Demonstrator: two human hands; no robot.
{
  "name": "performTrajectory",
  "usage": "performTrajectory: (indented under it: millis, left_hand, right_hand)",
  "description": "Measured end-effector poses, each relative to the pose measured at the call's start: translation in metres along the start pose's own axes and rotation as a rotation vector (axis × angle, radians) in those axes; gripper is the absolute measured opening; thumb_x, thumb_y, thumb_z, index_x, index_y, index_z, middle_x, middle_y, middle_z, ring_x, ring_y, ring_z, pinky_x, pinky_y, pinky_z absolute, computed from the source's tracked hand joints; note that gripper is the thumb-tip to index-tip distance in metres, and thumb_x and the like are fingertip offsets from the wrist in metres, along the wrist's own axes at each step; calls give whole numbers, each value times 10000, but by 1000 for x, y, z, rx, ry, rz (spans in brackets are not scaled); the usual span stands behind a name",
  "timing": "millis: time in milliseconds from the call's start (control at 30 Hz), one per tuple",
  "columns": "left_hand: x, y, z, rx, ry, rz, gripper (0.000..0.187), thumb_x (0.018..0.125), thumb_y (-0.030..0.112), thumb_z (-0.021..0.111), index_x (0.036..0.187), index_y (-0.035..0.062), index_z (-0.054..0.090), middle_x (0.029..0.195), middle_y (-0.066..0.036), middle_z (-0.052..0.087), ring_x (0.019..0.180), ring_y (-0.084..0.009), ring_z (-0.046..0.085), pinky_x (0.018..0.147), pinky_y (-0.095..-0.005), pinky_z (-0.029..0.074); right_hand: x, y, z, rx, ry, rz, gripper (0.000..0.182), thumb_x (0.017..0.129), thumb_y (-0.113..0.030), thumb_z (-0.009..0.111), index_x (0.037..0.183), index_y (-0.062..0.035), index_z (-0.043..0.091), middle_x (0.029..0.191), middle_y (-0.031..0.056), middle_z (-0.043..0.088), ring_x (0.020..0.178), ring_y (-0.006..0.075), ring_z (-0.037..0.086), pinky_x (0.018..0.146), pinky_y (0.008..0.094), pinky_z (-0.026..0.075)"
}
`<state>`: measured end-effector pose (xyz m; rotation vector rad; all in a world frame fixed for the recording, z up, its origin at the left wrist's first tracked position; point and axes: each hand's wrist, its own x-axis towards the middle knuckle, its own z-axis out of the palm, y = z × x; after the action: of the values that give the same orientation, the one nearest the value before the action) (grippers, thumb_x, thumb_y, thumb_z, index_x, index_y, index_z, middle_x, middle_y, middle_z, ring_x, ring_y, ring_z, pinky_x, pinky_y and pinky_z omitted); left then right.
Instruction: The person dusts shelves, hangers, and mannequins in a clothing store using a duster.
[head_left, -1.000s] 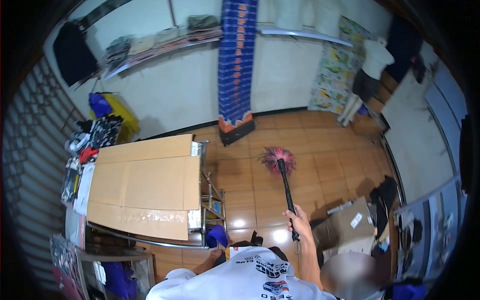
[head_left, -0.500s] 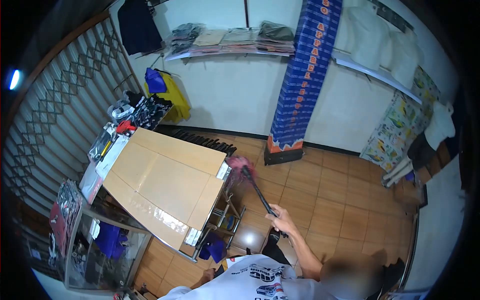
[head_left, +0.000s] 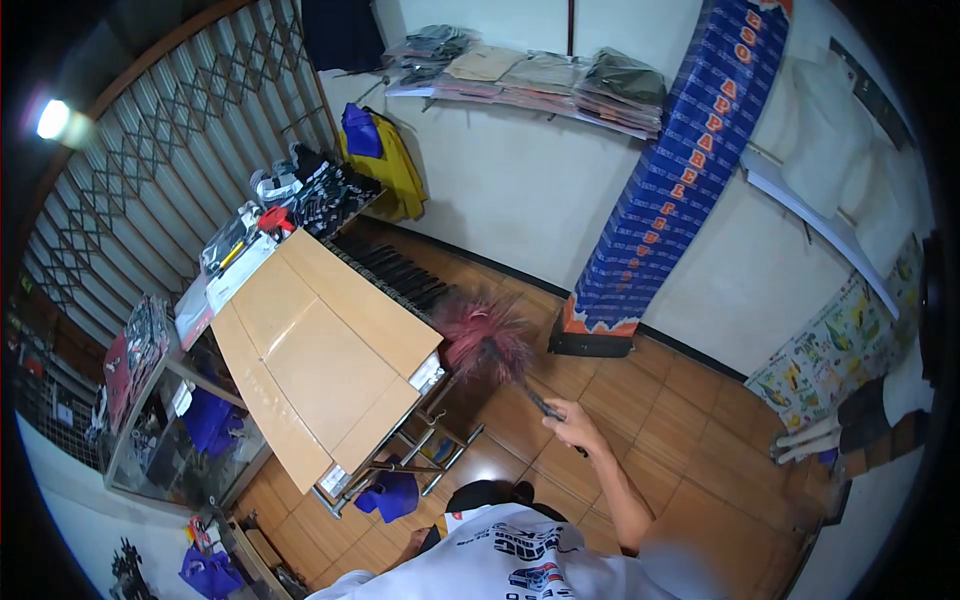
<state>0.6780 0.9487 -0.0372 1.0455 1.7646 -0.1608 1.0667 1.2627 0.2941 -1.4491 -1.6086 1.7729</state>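
My right hand (head_left: 574, 425) is wrapped round the dark handle of a feather duster (head_left: 488, 342). The duster's fluffy reddish-pink head is blurred by motion and sits at the right edge of a brown cardboard-topped table (head_left: 325, 365). Low in the view, my left hand (head_left: 416, 543) is near my body beside the white printed shirt. Its fingers are mostly hidden, so its grip does not show.
Dark hangers (head_left: 395, 268) line the table's far side. A blue banner pillar (head_left: 665, 190) stands beyond, near a shelf of folded clothes (head_left: 545, 85). On the left are a glass case (head_left: 165, 440) and a folding metal gate (head_left: 180, 150). A purple bag (head_left: 388, 495) hangs under the table.
The camera view has turned and shifted. The duster's head now looks larger and fluffed out, and blurred, beside the table edge, with its handle still in my right hand.
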Motion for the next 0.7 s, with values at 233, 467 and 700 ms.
performTrajectory:
  millis: [233,467,700]
  left_hand:
    - [15,33,7,46,126,4,408,958,417,465,1176,131,657,1264,-108,639,1175,-266,595,881,-380,517]
    - [43,63,8,-129,189,-102,317,939,339,472,1095,134,657,1122,-74,631,1016,-222,577,763,-350,486]
    - [38,155,-41,-1093,320,-251,182,895,146,479,914,128,659,811,-18,599,673,-134,516,538,-280,379]
  right_hand:
    - [53,-17,-48,-11,-153,21,478,900,-67,645,1358,-12,522,768,18,580,489,68,458,398,257,360]
    - [147,-71,-64,-35,-185,-32,489,909,-79,635,1379,-19,512,771,21,584,484,61,456,393,251,370]
    - [249,-105,-52,150,60,-103,464,958,-117,584,1393,-14,459,849,69,616,470,77,482,378,250,389]
